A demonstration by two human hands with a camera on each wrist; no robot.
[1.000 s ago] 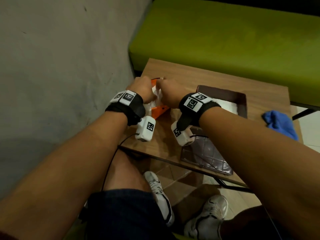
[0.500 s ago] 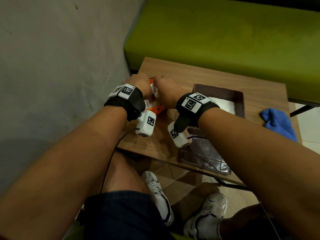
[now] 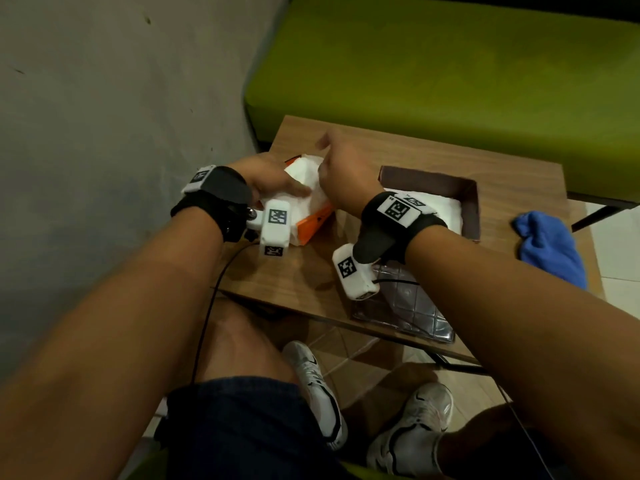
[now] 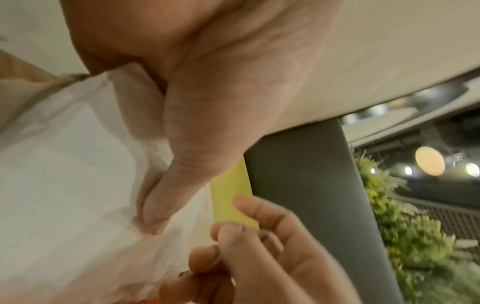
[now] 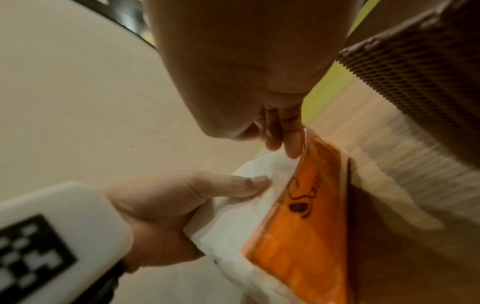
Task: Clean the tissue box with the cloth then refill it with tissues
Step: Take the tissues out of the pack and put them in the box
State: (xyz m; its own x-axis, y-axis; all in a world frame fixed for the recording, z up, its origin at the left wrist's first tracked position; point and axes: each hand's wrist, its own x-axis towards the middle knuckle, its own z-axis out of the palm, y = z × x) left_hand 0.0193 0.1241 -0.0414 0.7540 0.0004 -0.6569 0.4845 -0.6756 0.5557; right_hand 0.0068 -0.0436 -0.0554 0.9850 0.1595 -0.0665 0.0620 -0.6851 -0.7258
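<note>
Left hand: my left hand (image 3: pixel 266 180) grips the tissue pack (image 3: pixel 304 202) at the table's 9 o'clock side, thumb (image 5: pixel 207 187) pressed flat on the white tissues, the other fingers curled around it.
Right hand: my right hand (image 3: pixel 341 174) pinches the orange wrapper's upper edge between fingertips (image 5: pixel 292 144) and pulls it open; the head view blurs its fingers.
Tissue pack: orange plastic with white tissues bulging out of the top, resting on the wooden table (image 3: pixel 433 161) just beside the tissue box at its 9 o'clock.
Tissue box: the brown tissue box (image 3: pixel 472 199) sits open at the table's middle, white tissues already lying inside; my right wrist overlaps its near corner.
Lid: a quilted brown lid (image 3: pixel 415 313) lies at the table's 6 o'clock edge, partly under my right forearm.
Cloth: the blue cloth (image 3: pixel 550 247) is bunched at the 3 o'clock edge, well apart from both hands.
Change: half a second ago both fists were closed tight together over the pack; now my right hand has lifted toward 12 o'clock and far more white tissue shows.
Surroundings: green bench (image 3: pixel 450 64) at 12 o'clock, grey wall (image 3: pixel 121 116) at 9 o'clock.
</note>
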